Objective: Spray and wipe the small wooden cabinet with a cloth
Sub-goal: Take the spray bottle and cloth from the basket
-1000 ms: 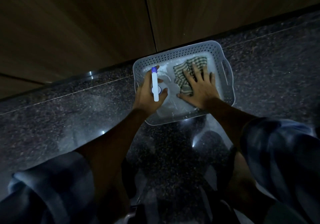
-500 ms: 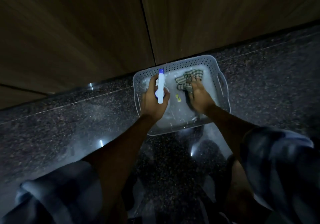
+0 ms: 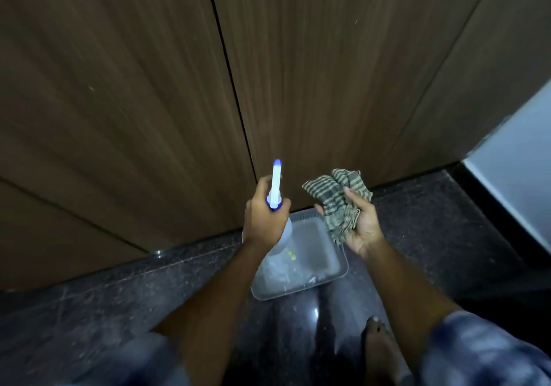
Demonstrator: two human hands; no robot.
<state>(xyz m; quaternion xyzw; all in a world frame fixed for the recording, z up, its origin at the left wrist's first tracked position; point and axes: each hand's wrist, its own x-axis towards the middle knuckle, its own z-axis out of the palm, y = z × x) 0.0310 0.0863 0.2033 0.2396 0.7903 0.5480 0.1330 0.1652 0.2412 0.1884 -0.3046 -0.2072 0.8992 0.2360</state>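
Note:
The dark wooden cabinet (image 3: 313, 72) fills the upper view, with a vertical seam between its doors. My left hand (image 3: 264, 217) grips a clear spray bottle (image 3: 275, 184) by the neck; its white head with blue tip points up toward the cabinet. My right hand (image 3: 360, 224) holds a crumpled green-and-beige checked cloth (image 3: 337, 198), palm turned up. Both hands hover above the white plastic basket (image 3: 322, 269) on the floor, just in front of the cabinet's base.
Dark polished speckled stone floor (image 3: 119, 290) runs along the cabinet's foot. A pale wall or panel (image 3: 518, 183) stands at the right edge. My bare foot (image 3: 378, 344) shows below the right arm.
Both hands have lifted out of the basket, the left with the spray bottle and the right now holding the cloth it was pressing on. The view has tilted up toward the cabinet.

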